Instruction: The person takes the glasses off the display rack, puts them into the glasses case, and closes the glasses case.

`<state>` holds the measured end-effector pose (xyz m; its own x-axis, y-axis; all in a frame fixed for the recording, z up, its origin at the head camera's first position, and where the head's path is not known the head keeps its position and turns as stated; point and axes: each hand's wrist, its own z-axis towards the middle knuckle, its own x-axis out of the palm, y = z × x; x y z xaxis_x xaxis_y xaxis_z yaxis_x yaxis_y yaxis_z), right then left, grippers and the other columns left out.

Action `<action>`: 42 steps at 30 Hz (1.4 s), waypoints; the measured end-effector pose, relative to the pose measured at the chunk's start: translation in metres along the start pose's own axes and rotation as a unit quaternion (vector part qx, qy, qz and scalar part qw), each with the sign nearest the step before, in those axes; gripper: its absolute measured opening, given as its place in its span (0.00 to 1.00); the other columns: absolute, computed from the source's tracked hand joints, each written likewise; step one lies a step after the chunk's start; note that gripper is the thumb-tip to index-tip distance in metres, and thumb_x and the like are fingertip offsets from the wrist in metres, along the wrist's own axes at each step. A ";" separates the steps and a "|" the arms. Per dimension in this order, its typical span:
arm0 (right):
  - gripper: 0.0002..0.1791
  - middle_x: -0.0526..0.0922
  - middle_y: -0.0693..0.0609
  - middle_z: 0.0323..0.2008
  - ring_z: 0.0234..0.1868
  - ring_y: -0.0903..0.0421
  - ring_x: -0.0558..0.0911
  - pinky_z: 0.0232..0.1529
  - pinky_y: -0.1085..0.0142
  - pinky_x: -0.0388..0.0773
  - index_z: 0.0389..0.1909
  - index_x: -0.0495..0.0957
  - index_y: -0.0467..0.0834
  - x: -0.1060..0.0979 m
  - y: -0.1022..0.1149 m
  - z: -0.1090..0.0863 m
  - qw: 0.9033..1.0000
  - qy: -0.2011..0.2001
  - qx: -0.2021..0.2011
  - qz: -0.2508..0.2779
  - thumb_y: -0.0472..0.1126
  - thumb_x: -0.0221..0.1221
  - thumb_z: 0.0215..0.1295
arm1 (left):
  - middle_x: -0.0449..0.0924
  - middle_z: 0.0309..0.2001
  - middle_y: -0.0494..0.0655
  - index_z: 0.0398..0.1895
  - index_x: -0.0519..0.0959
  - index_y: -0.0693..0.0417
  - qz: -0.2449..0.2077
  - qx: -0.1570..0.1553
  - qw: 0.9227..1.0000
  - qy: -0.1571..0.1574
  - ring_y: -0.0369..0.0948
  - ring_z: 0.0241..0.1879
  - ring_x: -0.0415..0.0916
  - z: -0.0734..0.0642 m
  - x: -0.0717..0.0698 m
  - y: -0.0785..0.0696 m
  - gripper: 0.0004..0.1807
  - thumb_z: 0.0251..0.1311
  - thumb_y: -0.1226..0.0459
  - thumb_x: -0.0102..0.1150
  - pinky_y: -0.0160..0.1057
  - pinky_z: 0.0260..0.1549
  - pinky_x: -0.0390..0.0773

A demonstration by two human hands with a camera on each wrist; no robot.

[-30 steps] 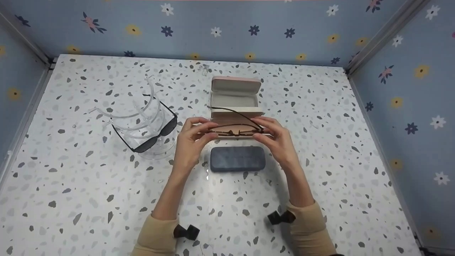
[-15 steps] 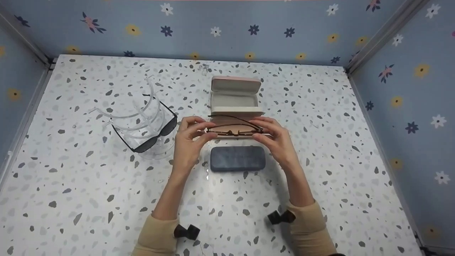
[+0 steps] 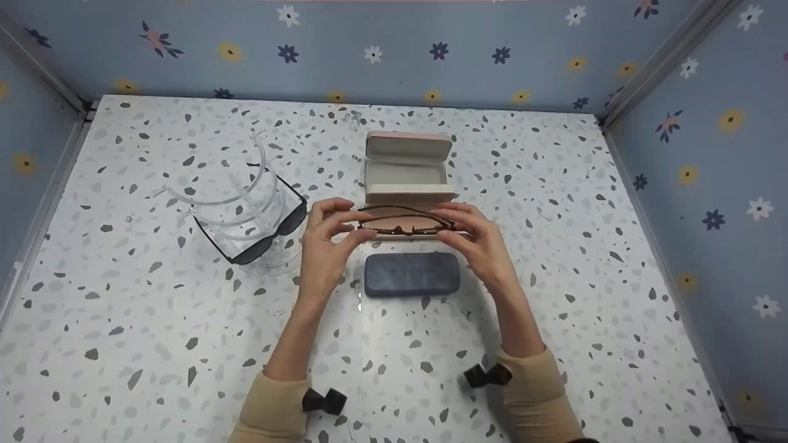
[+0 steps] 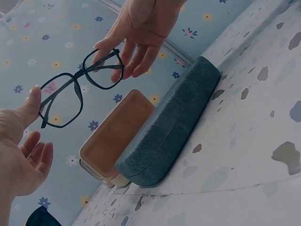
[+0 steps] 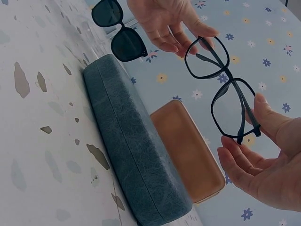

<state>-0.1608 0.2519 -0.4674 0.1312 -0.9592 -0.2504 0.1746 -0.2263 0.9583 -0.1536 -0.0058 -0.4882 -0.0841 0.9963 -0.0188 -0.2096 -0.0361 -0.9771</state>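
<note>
Both hands hold a pair of dark-framed eyeglasses (image 3: 399, 231) level, above a tan panel of an open case. My left hand (image 3: 326, 237) pinches one end of the frame, and my right hand (image 3: 483, 243) pinches the other. In the right wrist view, both temples of the eyeglasses (image 5: 227, 74) lie folded across behind the lenses. The fingers of the right hand (image 5: 273, 155) are at the hinge corner there. Below the eyeglasses, nearer the person, lies a closed blue-grey glasses case (image 3: 412, 275). The open pink case (image 3: 409, 147) with pale lining stands beyond them.
To the left, black sunglasses (image 3: 252, 251) sit on a clear display stand (image 3: 212, 209) with curved arms. Everything stands on a white speckled table (image 3: 184, 369), bounded by flowered blue panels (image 3: 394, 74) at the back and sides.
The temple that stuck out at the back of the eyeglasses has swung in to lie folded near the frame. The hands have barely moved; the cases have stayed put.
</note>
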 end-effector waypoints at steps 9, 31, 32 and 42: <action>0.18 0.77 0.35 0.64 0.60 0.62 0.79 0.58 0.71 0.80 0.57 0.83 0.34 0.000 0.000 0.000 1.000 0.001 -0.005 -0.007 0.29 0.64 0.67 | 0.72 0.58 0.51 0.42 0.89 0.57 0.004 -0.002 1.000 -0.002 0.38 0.59 0.71 0.000 0.000 -0.001 0.13 0.52 0.64 0.77 0.36 0.55 0.80; 0.16 0.79 0.41 0.64 0.60 0.60 0.78 0.57 0.70 0.78 0.56 0.84 0.37 -0.001 0.000 0.000 1.000 -0.006 0.004 -0.013 0.32 0.63 0.69 | 0.75 0.55 0.50 0.43 0.89 0.55 0.004 0.001 1.000 0.000 0.38 0.57 0.72 -0.002 0.001 0.001 0.14 0.52 0.64 0.77 0.42 0.56 0.81; 0.16 0.79 0.41 0.64 0.60 0.60 0.78 0.57 0.70 0.77 0.56 0.84 0.37 -0.001 0.000 0.000 1.000 -0.006 0.005 -0.015 0.32 0.63 0.69 | 0.75 0.55 0.50 0.43 0.89 0.55 0.004 0.000 1.000 0.000 0.38 0.57 0.72 -0.002 0.001 0.001 0.14 0.52 0.64 0.77 0.45 0.56 0.81; 0.15 0.78 0.40 0.64 0.61 0.57 0.77 0.56 0.71 0.76 0.56 0.85 0.38 -0.001 0.000 0.000 1.000 -0.011 0.017 -0.018 0.34 0.62 0.71 | 0.77 0.55 0.50 0.42 0.90 0.55 0.018 0.000 1.000 -0.003 0.39 0.56 0.74 -0.002 0.003 0.001 0.14 0.50 0.63 0.78 0.47 0.56 0.81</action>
<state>-0.1608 0.2526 -0.4668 0.1034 -0.9538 -0.2820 0.1463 -0.2658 0.9529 -0.1525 -0.0030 -0.4899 -0.0984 0.9937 -0.0533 -0.2061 -0.0728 -0.9758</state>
